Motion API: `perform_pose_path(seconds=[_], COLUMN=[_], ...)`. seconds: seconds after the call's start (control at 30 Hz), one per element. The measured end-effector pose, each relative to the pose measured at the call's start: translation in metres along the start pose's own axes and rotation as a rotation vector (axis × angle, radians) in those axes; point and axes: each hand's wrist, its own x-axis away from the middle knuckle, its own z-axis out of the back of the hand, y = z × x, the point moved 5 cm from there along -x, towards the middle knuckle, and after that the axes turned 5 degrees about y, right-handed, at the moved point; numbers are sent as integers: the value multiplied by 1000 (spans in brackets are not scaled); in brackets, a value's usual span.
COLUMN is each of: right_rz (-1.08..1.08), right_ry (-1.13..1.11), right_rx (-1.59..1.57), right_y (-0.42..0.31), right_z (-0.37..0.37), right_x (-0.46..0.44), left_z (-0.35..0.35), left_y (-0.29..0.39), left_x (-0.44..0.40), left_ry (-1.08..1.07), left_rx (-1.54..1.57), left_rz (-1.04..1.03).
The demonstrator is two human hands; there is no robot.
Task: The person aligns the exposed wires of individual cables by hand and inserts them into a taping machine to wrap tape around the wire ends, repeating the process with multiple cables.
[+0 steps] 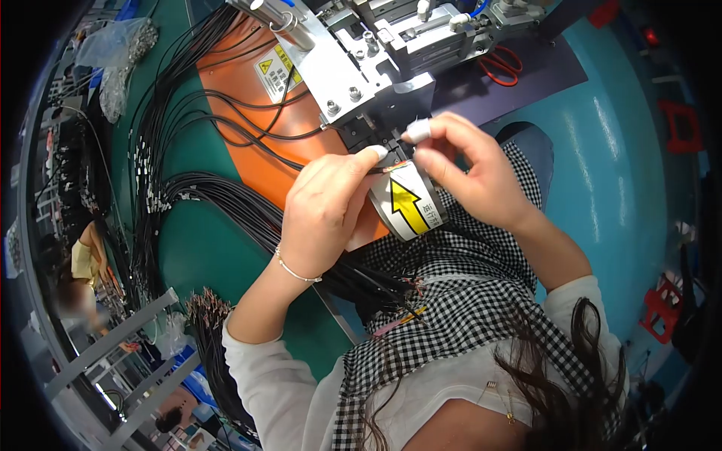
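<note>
Cable end (391,168), black sheath, coloured wires fanning out: located just above the arrow-marked cover (408,207), beneath the machine (353,75). Clock positions below are read from this cable end, 12 at the top of the view.

Left hand (320,207), at 8 o'clock: my thumb and fingers pinched on the sheath, white covering on the thumb tip.

Right hand (481,173), at 3 o'clock: fingers curled, thumb and index near the wires, white finger cover (418,131) on the index. Whether I grip a fine wire with it, I am unable to say.

Orange plate (248,135), at 9 to 10 o'clock, cables (218,195) lying across and beside it.
Stripped wire bundle (207,308), at 8 o'clock.
Red loops (502,66), probably scissor handles, at 1 to 2 o'clock.

Step in hand, as I judge it: separating and straightening the wires at the machine. Next move seems to call for a steady left pinch while the right fingertips align the strands.

Obscured: wire tips, too small and partly behind my fingers; the machine's working gap, in shadow; the machine's top, cut off at 12 o'clock.
</note>
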Motion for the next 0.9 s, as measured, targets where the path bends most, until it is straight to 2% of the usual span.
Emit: perform_pose_path(seconds=[0.17, 0.3, 0.4, 0.47, 0.57, 0.6, 0.7, 0.73, 0.83, 0.9], right_rz=[90, -23, -215, -230, -258, -270, -296, -306, -326, -221], right_ry=[-57, -65, -60, -41, -12, 2, 28, -9, -89, -48], right_rx=[49, 33, -259, -353, -542, -589, -682, -669, -644, -486], right_y=[-11, -11, -3, 1, 0, -2, -6, -6, -4, -6], right_z=[-2, -4, -11, -13, -18, -20, -21, -21, -25, -23], right_x=[8, 8, 7, 5, -1, -2, -4, -3, -3, -4], left_z=[-6, -7, -9, -9, -7, -8, -13, -14, -19, -19], left_y=[2, 6, 6, 9, 11, 12, 6, 5, -2, -1], left_x=[1, -3, -3, -5, -10, -11, -11, -10, -7, -7], left_ry=[-13, -29, 62, 106, 69, 69, 104, 105, 164, 168], left_rx=[74, 53, 159, 215, 301, 301, 635, 633, 966, 974], left_rz=[61, -25, 59, 96, 294, 288, 503, 503, 506, 511])
